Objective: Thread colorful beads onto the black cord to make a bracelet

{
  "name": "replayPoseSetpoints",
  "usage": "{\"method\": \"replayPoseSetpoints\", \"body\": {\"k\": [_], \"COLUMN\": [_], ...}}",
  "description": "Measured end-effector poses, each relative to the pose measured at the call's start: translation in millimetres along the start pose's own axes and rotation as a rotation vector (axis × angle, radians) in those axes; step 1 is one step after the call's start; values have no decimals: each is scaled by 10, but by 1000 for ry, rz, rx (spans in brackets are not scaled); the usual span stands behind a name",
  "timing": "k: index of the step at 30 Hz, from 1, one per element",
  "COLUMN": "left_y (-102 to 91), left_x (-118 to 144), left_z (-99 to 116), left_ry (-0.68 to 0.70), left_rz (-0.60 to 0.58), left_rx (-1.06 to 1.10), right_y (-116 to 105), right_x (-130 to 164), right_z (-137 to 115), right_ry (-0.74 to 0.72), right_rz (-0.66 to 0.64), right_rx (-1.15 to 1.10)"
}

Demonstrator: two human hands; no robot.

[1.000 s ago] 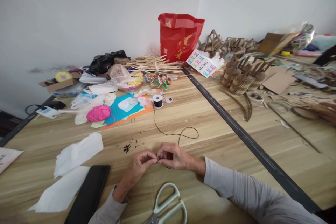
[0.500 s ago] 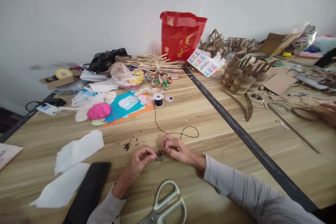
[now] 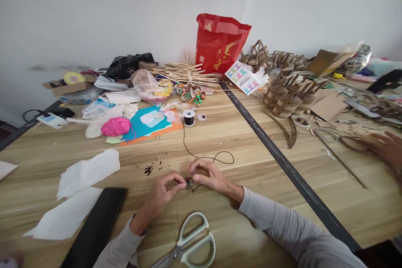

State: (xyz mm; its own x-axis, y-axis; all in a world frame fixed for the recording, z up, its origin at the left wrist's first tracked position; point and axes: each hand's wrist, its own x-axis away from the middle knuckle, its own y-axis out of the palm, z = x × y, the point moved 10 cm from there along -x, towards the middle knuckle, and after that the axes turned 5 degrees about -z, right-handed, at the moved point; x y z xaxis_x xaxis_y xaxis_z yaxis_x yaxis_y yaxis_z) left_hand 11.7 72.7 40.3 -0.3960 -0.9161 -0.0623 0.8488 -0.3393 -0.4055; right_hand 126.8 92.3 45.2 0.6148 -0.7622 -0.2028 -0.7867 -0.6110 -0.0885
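A small cluster of dark beads with red ones among them [image 3: 189, 181] sits between my two hands above the table. My left hand [image 3: 161, 192] pinches its left edge between thumb and forefinger. Just right of the cluster, my right hand [image 3: 212, 176] has thumb and forefinger apart, with nothing visible between them. A thin black cord [image 3: 204, 158] runs from a white spool of black cord [image 3: 189, 118] toward my right hand, which hides part of it. Short black bits [image 3: 148, 170] lie beyond my left hand. White-handled scissors [image 3: 196, 238] rest nearer to me.
Left are white paper sheets [image 3: 89, 171] and a long black object [image 3: 97, 226]. Pink yarn [image 3: 116, 126] and blue paper [image 3: 138, 122] lie farther back. A red bag [image 3: 220, 46] stands behind; small woven baskets [image 3: 285, 96] are right. Another person's hand [image 3: 385, 148] reaches in.
My right thumb and forefinger have parted and moved off the bead cluster. A loose dark cord end now shows below it. The other person's hand comes farther into view at right.
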Motion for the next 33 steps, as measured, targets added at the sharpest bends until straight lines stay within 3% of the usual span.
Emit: {"method": "replayPoseSetpoints", "body": {"k": [3,7,11,15,19,25,30,33], "left_y": [-31,-46,-24,-40,-72,-44,-42,-41], "left_x": [2,-1,-3,-5,-12,-38,-48,-58], "left_z": [111,210,235,119,-59,-155,-92,-100], "left_ry": [47,95,87,15,-21,-19,49,79], "left_rz": [38,83,95,92,89,75,93,105], "left_rx": [-50,-97,-80,-50,-35,-35,-116,-179], "right_y": [167,183,55,-143,-372,-174,-194,-174], "right_x": [5,16,-2,-24,-61,-73,-89,-88], "right_z": [-9,94,-31,-157,-190,-48,80,191], "right_ry": [42,172,181,188,164,210,167,171], "right_rz": [-92,-94,-138,-245,-164,-181,1,40], "right_rx": [45,42,27,-60,-66,149,196,282]}}
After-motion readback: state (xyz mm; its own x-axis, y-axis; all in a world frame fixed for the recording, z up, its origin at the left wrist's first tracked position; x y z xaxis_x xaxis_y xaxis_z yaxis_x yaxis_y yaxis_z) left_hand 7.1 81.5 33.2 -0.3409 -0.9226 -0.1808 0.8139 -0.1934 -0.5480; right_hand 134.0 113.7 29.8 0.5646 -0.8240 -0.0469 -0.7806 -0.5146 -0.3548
